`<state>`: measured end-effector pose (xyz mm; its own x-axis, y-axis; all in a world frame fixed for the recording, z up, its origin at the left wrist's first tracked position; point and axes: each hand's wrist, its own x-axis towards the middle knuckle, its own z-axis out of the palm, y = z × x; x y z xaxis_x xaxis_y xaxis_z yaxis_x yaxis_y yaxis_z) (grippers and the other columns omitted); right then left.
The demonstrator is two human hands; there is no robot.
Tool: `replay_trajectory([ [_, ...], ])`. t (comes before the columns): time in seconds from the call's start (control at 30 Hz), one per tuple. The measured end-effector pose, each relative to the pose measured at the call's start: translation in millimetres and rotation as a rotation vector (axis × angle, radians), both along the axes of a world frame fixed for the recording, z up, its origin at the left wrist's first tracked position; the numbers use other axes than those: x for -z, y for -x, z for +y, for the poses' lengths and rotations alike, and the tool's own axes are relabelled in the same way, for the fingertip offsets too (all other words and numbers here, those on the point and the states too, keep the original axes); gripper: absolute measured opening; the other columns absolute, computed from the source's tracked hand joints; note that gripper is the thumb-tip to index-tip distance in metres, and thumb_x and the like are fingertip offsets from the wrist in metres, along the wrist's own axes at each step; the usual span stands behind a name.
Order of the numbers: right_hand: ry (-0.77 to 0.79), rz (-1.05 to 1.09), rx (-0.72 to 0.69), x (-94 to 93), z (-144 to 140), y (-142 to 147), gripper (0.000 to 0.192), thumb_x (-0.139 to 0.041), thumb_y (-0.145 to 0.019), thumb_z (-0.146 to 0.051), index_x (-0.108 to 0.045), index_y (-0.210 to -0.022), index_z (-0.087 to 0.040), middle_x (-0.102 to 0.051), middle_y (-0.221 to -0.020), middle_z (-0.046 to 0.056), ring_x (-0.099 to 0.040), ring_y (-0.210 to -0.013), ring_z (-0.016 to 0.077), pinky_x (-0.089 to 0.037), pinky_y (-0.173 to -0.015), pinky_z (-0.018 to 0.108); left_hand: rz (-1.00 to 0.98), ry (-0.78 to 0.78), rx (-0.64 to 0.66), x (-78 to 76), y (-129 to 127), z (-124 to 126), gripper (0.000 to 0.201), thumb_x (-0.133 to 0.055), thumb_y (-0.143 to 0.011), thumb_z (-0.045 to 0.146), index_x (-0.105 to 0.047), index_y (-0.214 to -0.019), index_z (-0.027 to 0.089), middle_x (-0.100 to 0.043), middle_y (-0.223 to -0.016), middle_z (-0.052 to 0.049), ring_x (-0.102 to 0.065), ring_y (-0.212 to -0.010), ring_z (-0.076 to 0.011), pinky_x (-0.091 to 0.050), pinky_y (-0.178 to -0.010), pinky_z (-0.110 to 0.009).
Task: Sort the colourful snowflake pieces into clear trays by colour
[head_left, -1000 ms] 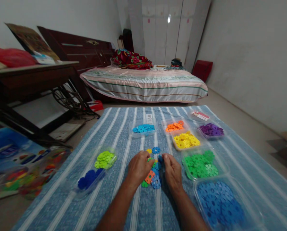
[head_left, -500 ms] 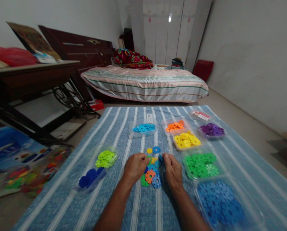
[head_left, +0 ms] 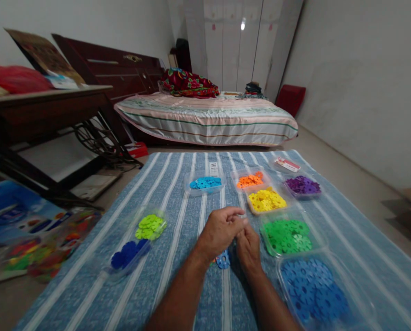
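My left hand (head_left: 221, 233) reaches across the middle of the cloth, its fingers curled and their tips meeting my right hand (head_left: 248, 248). The right fingers are pressed together in a pinch. Whatever the two hands hold between them is hidden by the fingers. Under my left hand lies a small group of loose notched plastic discs; a blue disc (head_left: 223, 260) shows below the wrist, with a sliver of orange beside it. Nearest to my right hand is a clear tub of green discs (head_left: 287, 235), with yellow discs (head_left: 266, 200) in another tub just beyond.
Further tubs hold large blue discs (head_left: 312, 289), purple discs (head_left: 302, 185), orange discs (head_left: 249, 180), light blue discs (head_left: 205, 183), lime discs (head_left: 151, 227) and dark blue discs (head_left: 128, 253). A red-and-white card (head_left: 287, 164) lies at the far right. A bed (head_left: 205, 115) stands beyond the striped cloth (head_left: 171, 184).
My left hand has moved right, over the loose discs, to meet my right hand, and now covers most of them. The dark blue disc at my right fingertips is no longer visible.
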<state>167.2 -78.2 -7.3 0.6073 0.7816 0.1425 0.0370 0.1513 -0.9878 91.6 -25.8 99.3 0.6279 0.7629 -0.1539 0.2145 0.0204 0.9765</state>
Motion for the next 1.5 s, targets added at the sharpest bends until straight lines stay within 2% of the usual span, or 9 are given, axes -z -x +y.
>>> replay_trajectory([
  [0.1, 0.087, -0.050, 0.055, -4.1, 1, 1, 0.046, -0.044, -0.093, -0.053, -0.069, -0.086, -0.015, -0.065, -0.080, 0.003, -0.057, -0.075, 0.0178, -0.042, -0.069, 0.027, 0.174, -0.153, -0.096, 14.2, 24, 11, 0.023, -0.059, -0.072, 0.034, -0.067, -0.082, 0.014, -0.057, -0.060, 0.002, -0.053, -0.056, -0.0124, -0.040, -0.056, -0.023],
  [0.3, 0.120, -0.058, 0.088, 0.5, 2, 1, 0.047, -0.044, -0.092, -0.055, -0.070, -0.091, -0.016, -0.066, -0.085, 0.004, -0.057, -0.082, 0.0184, -0.042, -0.071, 0.027, 0.630, -0.423, -0.050, 37.8, 69, 15, 0.015, -0.053, -0.078, 0.027, -0.062, -0.071, 0.018, -0.060, -0.064, 0.000, -0.055, -0.063, -0.0147, -0.034, -0.060, -0.025],
  [0.4, 0.116, -0.055, 0.088, 1.4, 1, 0, 0.048, -0.045, -0.092, -0.057, -0.071, -0.092, -0.016, -0.066, -0.085, 0.005, -0.057, -0.082, 0.0190, -0.042, -0.070, 0.027, 0.771, -0.448, -0.008, 36.8, 76, 9, 0.012, -0.056, -0.077, 0.027, -0.060, -0.069, 0.018, -0.060, -0.065, 0.000, -0.055, -0.064, -0.0149, -0.030, -0.059, -0.025],
  [0.57, 0.124, -0.067, 0.088, -0.3, -1, 0, 0.048, -0.045, -0.092, -0.056, -0.071, -0.093, -0.016, -0.067, -0.087, 0.005, -0.058, -0.085, 0.0202, -0.042, -0.075, 0.030, 0.844, -0.391, 0.072, 34.0, 82, 1, 0.004, -0.059, -0.073, 0.023, -0.059, -0.073, 0.019, -0.061, -0.068, 0.001, -0.055, -0.066, -0.0145, -0.028, -0.058, -0.024],
  [0.77, 0.118, -0.060, 0.092, 2.1, 0, 0, 0.048, -0.047, -0.091, -0.057, -0.071, -0.094, -0.016, -0.068, -0.088, 0.006, -0.059, -0.085, 0.0208, -0.043, -0.076, 0.031, 0.843, -0.399, 0.094, 36.1, 85, -4, 0.013, -0.062, -0.071, 0.025, -0.060, -0.082, 0.020, -0.064, -0.081, 0.000, -0.058, -0.075, -0.0163, -0.032, -0.062, -0.024],
  [0.93, 0.126, -0.067, 0.093, 3.0, 0, 0, 0.048, -0.046, -0.091, -0.057, -0.071, -0.094, -0.015, -0.068, -0.089, 0.006, -0.059, -0.086, 0.0210, -0.043, -0.077, 0.031, 0.778, -0.366, 0.074, 42.2, 86, -2, 0.009, -0.061, -0.067, 0.023, -0.053, -0.069, 0.019, -0.058, -0.069, 0.003, -0.054, -0.066, -0.0140, -0.029, -0.058, -0.023],
  [1.1, 0.117, -0.064, 0.089, 1.6, 1, -1, 0.047, -0.047, -0.091, -0.056, -0.071, -0.092, -0.016, -0.068, -0.087, 0.006, -0.059, -0.085, 0.0207, -0.043, -0.077, 0.031, 0.617, -0.242, 0.026, 50.4, 90, 4, 0.015, -0.061, -0.063, 0.028, -0.049, -0.060, 0.019, -0.048, -0.054, 0.005, -0.046, -0.056, -0.0122, -0.026, -0.052, -0.022],
  [1.27, 0.107, -0.065, 0.089, 1.1, 1, 0, 0.047, -0.046, -0.091, -0.055, -0.071, -0.091, -0.016, -0.068, -0.087, 0.005, -0.059, -0.084, 0.0200, -0.043, -0.076, 0.030, 0.432, -0.018, -0.002, 54.9, 94, 5, 0.018, -0.059, -0.062, 0.034, -0.050, -0.063, 0.019, -0.048, -0.047, 0.006, -0.047, -0.047, -0.0115, -0.030, -0.047, -0.021],
  [1.5, 0.134, -0.076, 0.090, -0.1, 2, 1, 0.044, -0.045, -0.092, -0.052, -0.071, -0.091, -0.016, -0.068, -0.088, 0.006, -0.060, -0.085, 0.0203, -0.043, -0.077, 0.030, 0.400, 0.074, -0.033, 42.6, 107, 15, 0.023, -0.065, -0.058, 0.035, -0.050, -0.064, 0.018, -0.051, -0.046, 0.006, -0.044, -0.040, -0.0084, -0.030, -0.042, -0.019],
])
